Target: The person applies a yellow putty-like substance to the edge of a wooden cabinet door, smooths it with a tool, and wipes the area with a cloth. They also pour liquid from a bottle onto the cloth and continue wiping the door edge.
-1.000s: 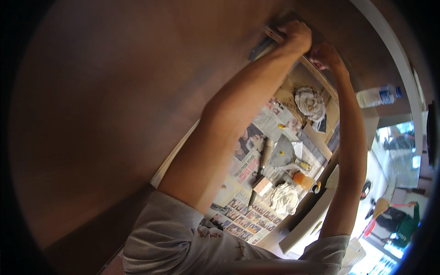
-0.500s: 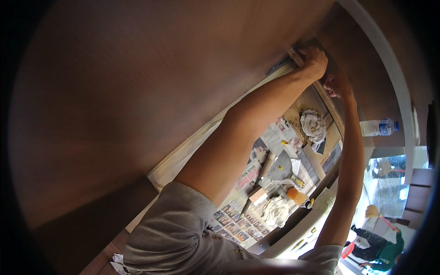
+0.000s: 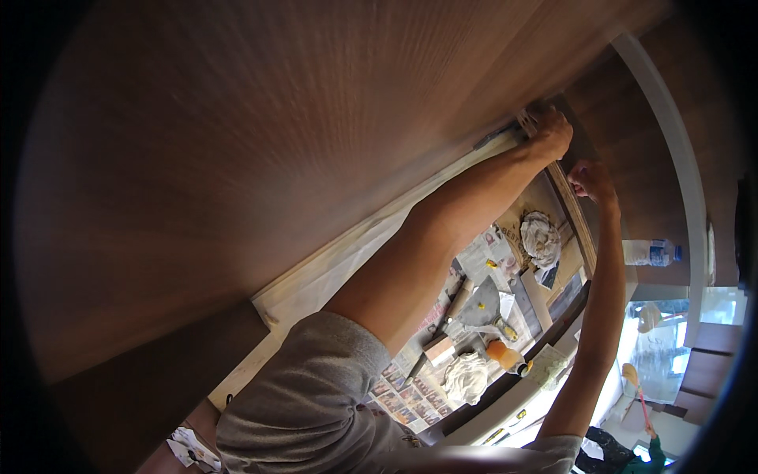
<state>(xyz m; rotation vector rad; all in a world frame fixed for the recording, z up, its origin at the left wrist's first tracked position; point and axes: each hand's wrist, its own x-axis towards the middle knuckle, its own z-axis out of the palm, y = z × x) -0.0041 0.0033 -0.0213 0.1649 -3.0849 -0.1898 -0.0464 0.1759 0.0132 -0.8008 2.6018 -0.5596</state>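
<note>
Nearest is the grey short-sleeved fabric shirt (image 3: 308,395) of the person, with both bare arms stretched toward the upper right of the view. A large brown wood-grain panel (image 3: 237,158) fills the left side. Between the arms lie printed newspaper sheets (image 3: 410,399). On them, from the near end, rest a crumpled white cloth (image 3: 466,378), a small orange container with a dark end (image 3: 502,354) and a pale rectangular wooden block (image 3: 439,348). Just past these is a flat grey scraper-like blade (image 3: 480,306), roughly triangular. Farther up, a crumpled greyish-white cloth (image 3: 540,238) sits near a long narrow brown wooden strip (image 3: 578,221), which runs along the far end of the newspaper area, up to the hands.

The left hand (image 3: 554,133) is at the strip's upper end, fingers bent and partly hidden; I cannot tell whether it grips anything. The right hand (image 3: 592,183) is just beside the strip, lower down, its fingers curled in narrowly; what they may enclose is unclear. To the right, a clear plastic bottle with a blue cap (image 3: 649,253) lies on its side in the view. Farthest off, at lower right, a co-worker's green sleeve (image 3: 657,452) shows beside a thin pinkish-red stick (image 3: 643,407).
</note>
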